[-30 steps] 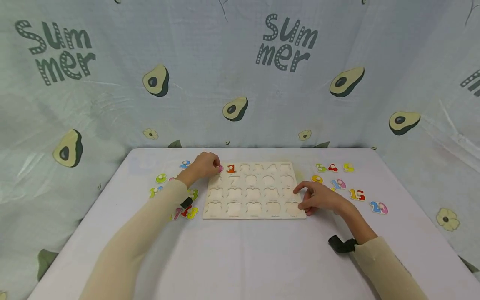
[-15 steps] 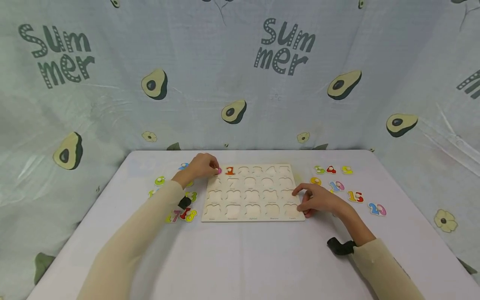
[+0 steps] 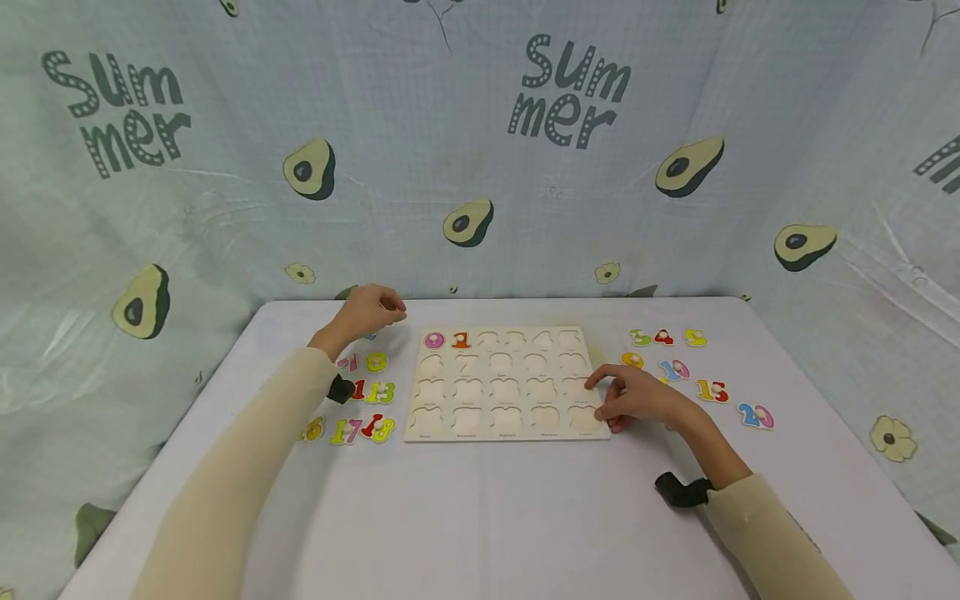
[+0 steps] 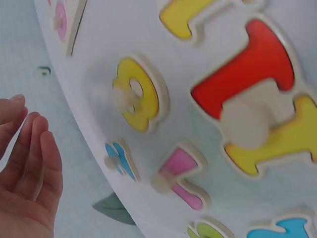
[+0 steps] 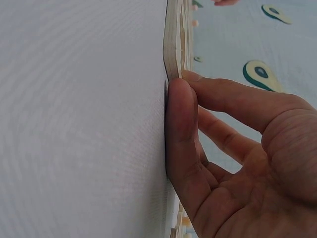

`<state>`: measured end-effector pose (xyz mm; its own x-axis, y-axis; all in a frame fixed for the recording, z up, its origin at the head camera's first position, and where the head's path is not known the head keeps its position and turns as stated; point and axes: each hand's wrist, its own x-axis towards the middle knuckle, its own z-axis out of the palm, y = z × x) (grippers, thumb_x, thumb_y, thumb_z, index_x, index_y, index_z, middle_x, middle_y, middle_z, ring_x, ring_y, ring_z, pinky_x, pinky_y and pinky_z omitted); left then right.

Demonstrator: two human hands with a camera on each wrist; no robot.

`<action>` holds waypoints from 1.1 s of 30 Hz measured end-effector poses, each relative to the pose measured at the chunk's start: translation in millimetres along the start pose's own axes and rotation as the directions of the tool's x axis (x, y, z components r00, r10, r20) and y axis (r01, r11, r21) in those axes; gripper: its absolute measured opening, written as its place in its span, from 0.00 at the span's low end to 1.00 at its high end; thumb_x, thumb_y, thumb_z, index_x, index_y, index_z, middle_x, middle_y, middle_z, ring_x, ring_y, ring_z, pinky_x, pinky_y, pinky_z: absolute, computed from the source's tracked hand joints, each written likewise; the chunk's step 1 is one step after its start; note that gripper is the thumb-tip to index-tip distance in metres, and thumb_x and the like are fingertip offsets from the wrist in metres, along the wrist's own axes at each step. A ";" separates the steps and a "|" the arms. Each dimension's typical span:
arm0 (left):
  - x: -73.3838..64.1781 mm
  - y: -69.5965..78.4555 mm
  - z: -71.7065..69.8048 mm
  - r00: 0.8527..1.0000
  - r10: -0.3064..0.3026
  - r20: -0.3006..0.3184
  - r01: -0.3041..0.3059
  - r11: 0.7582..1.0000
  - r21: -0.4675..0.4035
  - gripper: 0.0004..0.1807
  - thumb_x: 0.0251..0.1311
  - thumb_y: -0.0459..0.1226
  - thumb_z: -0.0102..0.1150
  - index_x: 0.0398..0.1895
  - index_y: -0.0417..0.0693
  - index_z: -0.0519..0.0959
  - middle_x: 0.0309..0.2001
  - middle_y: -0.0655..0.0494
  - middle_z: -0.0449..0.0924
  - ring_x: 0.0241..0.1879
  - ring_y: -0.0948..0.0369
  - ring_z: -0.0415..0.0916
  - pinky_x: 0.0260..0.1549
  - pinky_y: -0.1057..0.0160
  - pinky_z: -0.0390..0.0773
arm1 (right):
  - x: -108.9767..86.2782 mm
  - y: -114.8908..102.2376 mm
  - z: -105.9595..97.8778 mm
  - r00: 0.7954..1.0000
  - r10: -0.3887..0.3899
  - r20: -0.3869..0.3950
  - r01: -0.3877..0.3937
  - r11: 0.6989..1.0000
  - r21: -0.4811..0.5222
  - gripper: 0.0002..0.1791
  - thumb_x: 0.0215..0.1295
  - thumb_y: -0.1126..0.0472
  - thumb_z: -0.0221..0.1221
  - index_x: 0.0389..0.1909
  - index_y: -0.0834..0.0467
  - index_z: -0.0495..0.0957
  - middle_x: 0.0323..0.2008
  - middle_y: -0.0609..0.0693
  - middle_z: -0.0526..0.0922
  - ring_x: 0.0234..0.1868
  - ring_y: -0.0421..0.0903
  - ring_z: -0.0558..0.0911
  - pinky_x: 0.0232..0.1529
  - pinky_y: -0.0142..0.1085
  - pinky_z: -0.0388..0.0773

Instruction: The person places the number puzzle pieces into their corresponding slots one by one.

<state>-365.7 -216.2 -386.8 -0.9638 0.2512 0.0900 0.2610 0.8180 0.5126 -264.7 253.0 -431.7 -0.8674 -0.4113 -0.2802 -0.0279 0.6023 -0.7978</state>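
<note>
My left hand (image 3: 367, 310) hovers at the far left of the table, its fingers relaxed and holding nothing. In the left wrist view those fingers (image 4: 42, 153) are loosely bent. Below it lies a blue number piece (image 3: 370, 337). A wooden number puzzle board (image 3: 510, 437) lies mid-table. In its top-left recesses sit a pink 0 (image 3: 434, 340) and a red 1 (image 3: 461, 340); its other recesses are bare. My right hand (image 3: 637, 395) grips the board's lower right corner, thumb and fingers pinching the wooden edge (image 5: 172, 44) in the right wrist view.
Left of the board lie several knobbed number pieces, among them a 17 (image 3: 346, 432), an 18 (image 3: 377, 428) and a 13 (image 3: 380, 392). To its right are more, including a 15 (image 3: 712, 391) and a 20 (image 3: 756, 416). A patterned curtain (image 3: 375, 242) hangs behind the table.
My left hand has let go of the pink 0, which now lies in the top-left recess, and has moved left and away from the board. My right hand stays at the corner.
</note>
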 end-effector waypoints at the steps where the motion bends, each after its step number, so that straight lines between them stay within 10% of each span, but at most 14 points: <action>1: -1.4 -3.0 -2.5 1.000 -0.005 -0.012 0.005 1.000 -0.002 0.12 0.69 0.38 0.61 0.46 0.38 0.85 0.46 0.40 0.86 0.41 0.48 0.84 0.43 0.52 0.81 | -0.1 -0.1 0.2 1.000 -0.002 -0.001 0.002 1.000 0.001 0.26 0.63 0.63 0.70 0.60 0.62 0.75 0.29 0.54 0.78 0.25 0.46 0.84 0.33 0.36 0.85; 11: -16.6 -32.2 -10.1 0.991 -0.101 -0.085 0.102 0.995 0.011 0.14 0.71 0.39 0.59 0.46 0.35 0.85 0.47 0.38 0.84 0.46 0.45 0.78 0.49 0.47 0.79 | -1.2 0.3 3.0 1.000 -0.016 0.000 0.016 1.000 -0.008 0.26 0.63 0.63 0.69 0.60 0.63 0.75 0.29 0.55 0.80 0.25 0.46 0.84 0.33 0.36 0.84; 33: -20.1 -48.5 -2.0 0.966 -0.258 0.016 0.257 0.965 0.046 0.17 0.70 0.39 0.62 0.52 0.34 0.84 0.51 0.37 0.84 0.47 0.47 0.78 0.54 0.48 0.79 | -1.8 2.2 -0.4 1.000 0.005 -0.013 -0.005 1.000 -0.009 0.27 0.62 0.62 0.70 0.61 0.61 0.75 0.29 0.54 0.80 0.25 0.45 0.84 0.34 0.37 0.85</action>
<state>-359.1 -261.9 -411.8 -0.9974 0.0396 -0.0594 0.0064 0.8781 0.4785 -263.4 255.3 -432.8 -0.8738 -0.3995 -0.2771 -0.0280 0.6102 -0.7918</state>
